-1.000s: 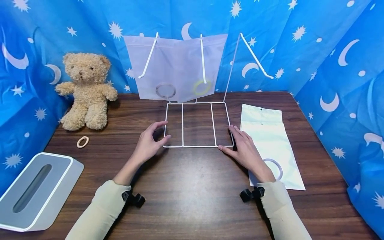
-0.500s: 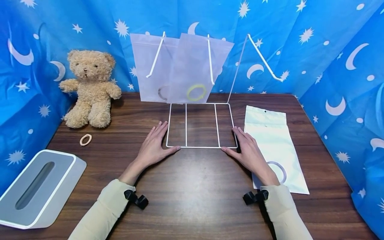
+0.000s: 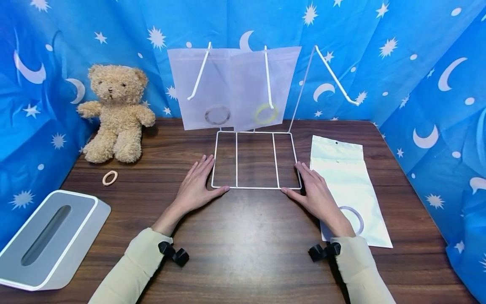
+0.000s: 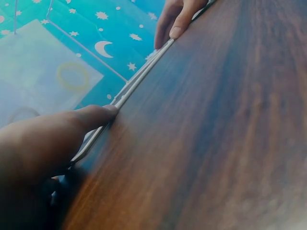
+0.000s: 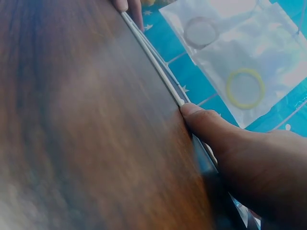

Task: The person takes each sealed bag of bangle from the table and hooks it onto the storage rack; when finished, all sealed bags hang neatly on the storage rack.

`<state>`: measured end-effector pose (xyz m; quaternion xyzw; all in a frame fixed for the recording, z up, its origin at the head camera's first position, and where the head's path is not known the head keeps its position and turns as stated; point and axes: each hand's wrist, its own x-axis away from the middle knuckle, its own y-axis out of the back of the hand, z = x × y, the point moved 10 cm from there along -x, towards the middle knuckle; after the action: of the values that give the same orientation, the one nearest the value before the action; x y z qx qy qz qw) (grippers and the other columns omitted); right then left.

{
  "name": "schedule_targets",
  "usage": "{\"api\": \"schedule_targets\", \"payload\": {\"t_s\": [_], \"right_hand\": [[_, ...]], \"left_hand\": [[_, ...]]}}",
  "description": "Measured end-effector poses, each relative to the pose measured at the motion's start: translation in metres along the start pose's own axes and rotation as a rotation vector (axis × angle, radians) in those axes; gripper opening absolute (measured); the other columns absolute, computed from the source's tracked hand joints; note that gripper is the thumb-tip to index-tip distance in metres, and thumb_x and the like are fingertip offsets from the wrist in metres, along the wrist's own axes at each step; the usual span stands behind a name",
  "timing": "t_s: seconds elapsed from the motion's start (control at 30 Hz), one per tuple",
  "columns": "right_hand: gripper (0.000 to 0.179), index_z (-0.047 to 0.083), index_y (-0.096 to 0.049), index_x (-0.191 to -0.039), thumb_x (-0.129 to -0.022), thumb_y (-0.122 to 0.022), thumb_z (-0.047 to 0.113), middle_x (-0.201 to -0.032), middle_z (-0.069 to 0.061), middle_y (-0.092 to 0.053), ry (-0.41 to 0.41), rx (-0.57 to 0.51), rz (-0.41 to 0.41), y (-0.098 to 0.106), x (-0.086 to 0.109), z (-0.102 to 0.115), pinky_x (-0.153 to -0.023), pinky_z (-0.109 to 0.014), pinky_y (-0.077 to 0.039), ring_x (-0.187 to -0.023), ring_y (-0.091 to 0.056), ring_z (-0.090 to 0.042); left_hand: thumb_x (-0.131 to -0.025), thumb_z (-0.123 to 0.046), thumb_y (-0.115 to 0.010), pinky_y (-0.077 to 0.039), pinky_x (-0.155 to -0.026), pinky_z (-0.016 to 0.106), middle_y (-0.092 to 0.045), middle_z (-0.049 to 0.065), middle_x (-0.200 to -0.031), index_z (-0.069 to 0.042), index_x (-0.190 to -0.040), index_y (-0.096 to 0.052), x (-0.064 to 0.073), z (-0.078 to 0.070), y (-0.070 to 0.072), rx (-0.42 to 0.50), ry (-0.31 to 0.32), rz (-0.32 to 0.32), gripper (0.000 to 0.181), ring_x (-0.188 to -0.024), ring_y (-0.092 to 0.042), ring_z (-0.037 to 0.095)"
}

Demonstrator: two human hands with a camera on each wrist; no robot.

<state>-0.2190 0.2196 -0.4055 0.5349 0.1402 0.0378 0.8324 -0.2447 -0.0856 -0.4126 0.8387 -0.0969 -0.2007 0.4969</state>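
Observation:
A white wire display rack stands on the table, with three prongs slanting out from its top. My left hand touches its front left corner, fingers straight along the side and thumb at the front bar. At the front right corner, my right hand does likewise, its thumb against the wire. On the left prong hangs a translucent pouch with a greyish ring showing low down. The middle prong carries a similar pouch with a yellow ring, overlapping the first. The right prong bears nothing.
Under and beside my right forearm lies a white pouch with a pale purple ring showing. A teddy bear, a small wooden ring and a grey-white tissue box are on the left. Blue patterned cloth encloses the table.
My left hand has straightened its fingers along the rack's left side, its thumb moving right along the front bar. The middle pouch swung left, then back right. The head view shifted slightly.

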Motion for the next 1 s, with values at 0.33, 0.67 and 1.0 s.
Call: {"api": "schedule_targets", "payload": {"t_s": [0.33,0.67,1.0], "right_hand": [[0.082,-0.001,-0.038,-0.148,-0.091,-0.065,0.051,-0.149,-0.022,-0.040,0.071,-0.004,-0.107,0.035,0.007,0.009,-0.113,-0.053,-0.023,-0.138,-0.035,-0.037],[0.085,-0.008,-0.020,-0.151,-0.096,-0.061,0.041,-0.141,-0.041,-0.034,-0.365,0.029,-0.077,0.094,0.064,-0.084,-0.100,-0.073,-0.022,-0.124,-0.032,-0.060],[0.106,-0.013,-0.011,-0.149,-0.089,-0.064,0.055,-0.136,-0.046,-0.027,-0.560,0.036,0.048,0.089,0.085,-0.119,-0.096,-0.076,-0.027,-0.121,-0.027,-0.062]], "left_hand": [[-0.081,-0.072,-0.061,-0.010,-0.119,0.042,-0.029,0.012,-0.158,-0.003,-0.152,-0.033,0.000,-0.002,0.000,-0.002,-0.001,0.001,0.103,-0.147,-0.017,0.026],[-0.081,-0.068,-0.064,-0.010,-0.119,0.042,-0.028,0.012,-0.158,-0.004,-0.153,-0.031,0.000,-0.001,-0.001,0.009,0.007,0.013,0.102,-0.147,-0.016,0.025],[-0.082,-0.069,-0.062,-0.010,-0.118,0.044,-0.025,0.012,-0.159,-0.004,-0.154,-0.029,0.001,0.000,-0.002,0.007,0.022,0.035,0.102,-0.147,-0.015,0.025]]}}
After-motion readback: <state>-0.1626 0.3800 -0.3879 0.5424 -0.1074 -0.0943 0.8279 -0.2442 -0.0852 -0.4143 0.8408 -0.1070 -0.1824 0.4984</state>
